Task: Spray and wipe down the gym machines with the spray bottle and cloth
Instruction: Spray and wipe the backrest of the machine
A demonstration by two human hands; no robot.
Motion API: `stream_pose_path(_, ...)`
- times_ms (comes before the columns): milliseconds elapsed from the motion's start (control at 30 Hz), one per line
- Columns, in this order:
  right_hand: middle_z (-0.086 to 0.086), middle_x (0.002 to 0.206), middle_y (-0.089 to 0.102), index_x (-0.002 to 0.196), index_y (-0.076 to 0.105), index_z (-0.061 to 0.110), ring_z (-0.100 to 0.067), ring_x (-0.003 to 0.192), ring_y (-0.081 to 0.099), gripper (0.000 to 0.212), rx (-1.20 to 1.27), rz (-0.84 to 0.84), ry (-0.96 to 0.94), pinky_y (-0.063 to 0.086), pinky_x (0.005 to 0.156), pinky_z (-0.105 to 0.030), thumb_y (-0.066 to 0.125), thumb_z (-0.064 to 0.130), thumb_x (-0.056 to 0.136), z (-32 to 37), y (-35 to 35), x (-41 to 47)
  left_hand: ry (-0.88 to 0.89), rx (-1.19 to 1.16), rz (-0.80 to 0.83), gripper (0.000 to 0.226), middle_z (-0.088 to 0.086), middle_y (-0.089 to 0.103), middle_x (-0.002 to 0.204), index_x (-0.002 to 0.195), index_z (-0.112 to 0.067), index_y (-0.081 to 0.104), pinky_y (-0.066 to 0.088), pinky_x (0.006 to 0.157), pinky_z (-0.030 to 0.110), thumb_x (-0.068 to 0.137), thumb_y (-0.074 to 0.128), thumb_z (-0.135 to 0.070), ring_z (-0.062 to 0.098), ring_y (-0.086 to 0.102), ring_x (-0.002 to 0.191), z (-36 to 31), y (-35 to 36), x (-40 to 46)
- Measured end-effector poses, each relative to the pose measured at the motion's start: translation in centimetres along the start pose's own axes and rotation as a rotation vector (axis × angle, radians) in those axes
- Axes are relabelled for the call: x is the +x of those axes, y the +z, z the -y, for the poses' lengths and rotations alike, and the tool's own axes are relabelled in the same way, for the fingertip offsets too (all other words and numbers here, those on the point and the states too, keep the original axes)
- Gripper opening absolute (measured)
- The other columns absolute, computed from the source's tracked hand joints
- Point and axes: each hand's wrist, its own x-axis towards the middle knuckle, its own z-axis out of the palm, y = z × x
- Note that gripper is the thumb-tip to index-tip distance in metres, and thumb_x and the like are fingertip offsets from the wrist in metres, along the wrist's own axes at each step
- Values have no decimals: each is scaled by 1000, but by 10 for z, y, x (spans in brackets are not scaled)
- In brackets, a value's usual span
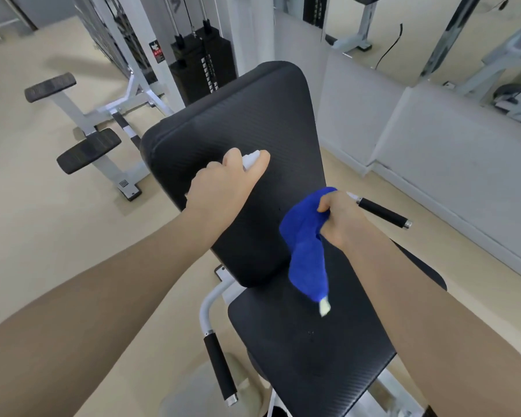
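Observation:
A gym machine stands before me with a black padded backrest [247, 121] and a black seat pad [307, 341]. My left hand [220, 188] grips a white spray bottle [249, 159] in front of the backrest; only the bottle's top shows between my fingers. My right hand [340, 218] holds a blue cloth [306, 245] bunched at the backrest's lower right edge. The cloth hangs down over the seat pad, with a small white tag at its end.
Black grip handles stick out at the seat's left [220, 368] and right [382, 212]. A weight stack [202, 67] stands behind the backrest. A white frame with black pads [88, 149] sits on the beige floor at left. Mirrors [433, 34] line the wall at right.

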Motion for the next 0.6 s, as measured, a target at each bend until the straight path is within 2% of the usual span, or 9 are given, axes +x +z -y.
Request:
stream_pose_path(67, -10, 92, 51, 86, 46, 7, -22, 83, 54, 22, -91, -47, -87, 48, 83, -36, 35, -11, 83, -1, -3, 2, -33, -12, 37, 61, 0, 25, 68, 117, -34, 50, 14, 36, 22, 68, 41, 1, 14, 15, 40, 3, -4, -2)
stream_pose_path(133, -8, 86, 55, 88, 49, 6, -18, 75, 56, 20, -127, 5, -200, 51, 69, -28, 38, -11, 89, -2, -10, 1, -53, -33, 51, 69, 2, 25, 68, 119, -33, 53, 9, 37, 22, 64, 34, 4, 15, 6, 39, 9, -4, -5)
stream_pose_path(233, -2, 68, 49, 78, 49, 9, -13, 60, 49, 20, -130, -29, -315, 45, 48, -19, 47, -5, 91, -6, -21, -1, -47, -60, 61, 66, 5, 24, 69, 123, -27, 52, 1, 41, 22, 64, 45, 2, 14, -5, 45, 17, -3, -17)
stream_pose_path(267, -2, 67, 47, 77, 49, 10, -12, 58, 48, 19, -139, -50, -331, 44, 47, -19, 47, -2, 92, -8, -22, -1, -40, -64, 49, 65, 6, 24, 69, 123, -25, 51, 2, 41, 22, 65, 43, 3, 13, -6, 46, 17, -4, -22)
stream_pose_path(333, -1, 70, 51, 82, 51, 11, -11, 61, 52, 15, -177, -77, -335, 46, 55, -22, 47, 4, 94, -15, -24, -1, -32, -80, 17, 64, 6, 23, 69, 124, -23, 47, 9, 40, 20, 69, 35, 7, 13, -5, 45, 14, -13, -28)
stream_pose_path(433, 1, 74, 53, 90, 50, 14, -12, 68, 53, 7, -306, -135, -317, 44, 63, -25, 47, 15, 96, -24, -25, -5, -17, -76, -67, 73, 4, 25, 71, 124, -30, 50, 13, 38, 19, 73, 13, 8, 14, 6, 41, 4, -31, -26)
stream_pose_path(500, 4, 78, 54, 98, 48, 15, -9, 71, 53, 4, -346, -157, -305, 42, 66, -25, 45, 18, 98, -28, -26, -10, -15, -88, -87, 69, 2, 25, 70, 120, -34, 54, 14, 37, 20, 71, 24, 4, 14, 14, 40, -2, -39, -20)
stream_pose_path(600, 3, 82, 54, 102, 48, 13, -13, 77, 54, 7, -379, -169, -290, 44, 76, -32, 45, 18, 97, -31, -29, -14, -18, -96, -24, 62, 1, 28, 67, 115, -31, 54, 15, 36, 20, 59, 61, -6, 14, 17, 38, -9, -30, -16)
